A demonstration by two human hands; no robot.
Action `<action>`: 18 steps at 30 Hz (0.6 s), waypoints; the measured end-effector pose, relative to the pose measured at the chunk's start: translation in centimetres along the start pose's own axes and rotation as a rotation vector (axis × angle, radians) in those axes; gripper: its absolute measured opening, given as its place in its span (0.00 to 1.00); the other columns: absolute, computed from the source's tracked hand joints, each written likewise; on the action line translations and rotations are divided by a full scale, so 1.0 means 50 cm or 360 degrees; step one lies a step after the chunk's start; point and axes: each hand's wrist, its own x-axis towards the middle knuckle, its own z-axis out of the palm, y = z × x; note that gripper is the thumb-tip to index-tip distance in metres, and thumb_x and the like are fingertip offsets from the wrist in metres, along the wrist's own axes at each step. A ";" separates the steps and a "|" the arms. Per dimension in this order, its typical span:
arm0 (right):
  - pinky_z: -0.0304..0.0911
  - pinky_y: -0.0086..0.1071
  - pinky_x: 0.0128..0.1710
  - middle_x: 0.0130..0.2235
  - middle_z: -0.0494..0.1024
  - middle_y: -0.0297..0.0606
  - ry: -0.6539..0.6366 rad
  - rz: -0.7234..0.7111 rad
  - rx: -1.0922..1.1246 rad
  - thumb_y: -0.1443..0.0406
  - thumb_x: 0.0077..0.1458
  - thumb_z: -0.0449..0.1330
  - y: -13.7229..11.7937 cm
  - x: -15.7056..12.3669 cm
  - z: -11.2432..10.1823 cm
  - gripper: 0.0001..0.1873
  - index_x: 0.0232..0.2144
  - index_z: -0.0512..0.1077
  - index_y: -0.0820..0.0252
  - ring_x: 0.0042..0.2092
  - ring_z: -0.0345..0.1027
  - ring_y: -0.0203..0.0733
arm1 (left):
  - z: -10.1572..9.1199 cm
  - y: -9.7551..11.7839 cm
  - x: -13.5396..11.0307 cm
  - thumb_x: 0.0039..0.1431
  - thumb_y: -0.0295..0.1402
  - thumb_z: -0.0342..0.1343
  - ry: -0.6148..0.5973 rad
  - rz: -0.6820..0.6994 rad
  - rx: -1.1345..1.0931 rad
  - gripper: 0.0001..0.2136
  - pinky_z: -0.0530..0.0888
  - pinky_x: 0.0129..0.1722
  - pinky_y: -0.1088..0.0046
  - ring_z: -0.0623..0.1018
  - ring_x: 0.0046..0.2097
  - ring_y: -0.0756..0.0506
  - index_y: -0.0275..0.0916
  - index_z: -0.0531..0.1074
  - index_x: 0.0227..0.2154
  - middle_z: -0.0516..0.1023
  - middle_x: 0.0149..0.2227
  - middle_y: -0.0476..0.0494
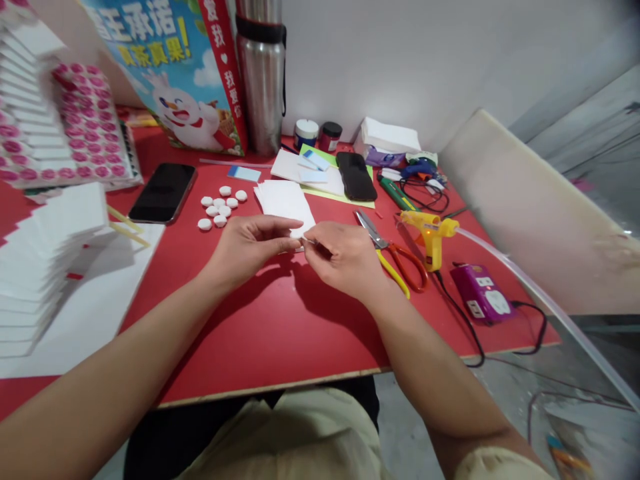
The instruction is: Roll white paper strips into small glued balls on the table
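My left hand and my right hand meet over the red table, fingertips pinched together on a small white piece between them. Just behind the hands lies a stack of white cards. To the left of the stack sit several small white round discs. Both hands are closed in a pinch; the piece is mostly hidden by the fingers.
Scissors with red and yellow handles and a yellow glue gun lie right of my right hand. Two black phones, a steel flask, a colourful box, trays of pink-topped items and white card stacks surround the area.
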 end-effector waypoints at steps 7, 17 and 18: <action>0.63 0.31 0.25 0.27 0.77 0.36 -0.0055 0.0762 0.0967 0.55 0.64 0.58 -0.013 0.017 -0.014 0.14 0.36 0.74 0.60 0.24 0.69 0.37 | -0.007 0.001 0.005 0.51 0.34 0.71 -0.0022 0.0180 0.0090 0.08 0.80 0.43 0.62 0.84 0.39 0.40 0.40 0.84 0.36 0.86 0.36 0.42; 0.50 0.22 0.15 0.29 0.77 0.37 -0.0272 0.1404 0.2195 0.62 0.59 0.65 -0.008 0.030 -0.012 0.10 0.38 0.76 0.65 0.20 0.56 0.28 | -0.020 -0.008 0.012 0.56 0.33 0.67 -0.0109 0.0537 0.0452 0.09 0.76 0.52 0.60 0.82 0.46 0.39 0.45 0.85 0.40 0.85 0.42 0.42; 0.48 0.21 0.15 0.29 0.76 0.35 -0.0275 0.1410 0.2218 0.62 0.58 0.66 -0.009 0.030 -0.014 0.10 0.37 0.76 0.65 0.21 0.54 0.27 | -0.020 -0.007 0.011 0.56 0.34 0.67 -0.0105 0.0544 0.0457 0.08 0.76 0.52 0.60 0.82 0.45 0.40 0.45 0.85 0.39 0.85 0.42 0.43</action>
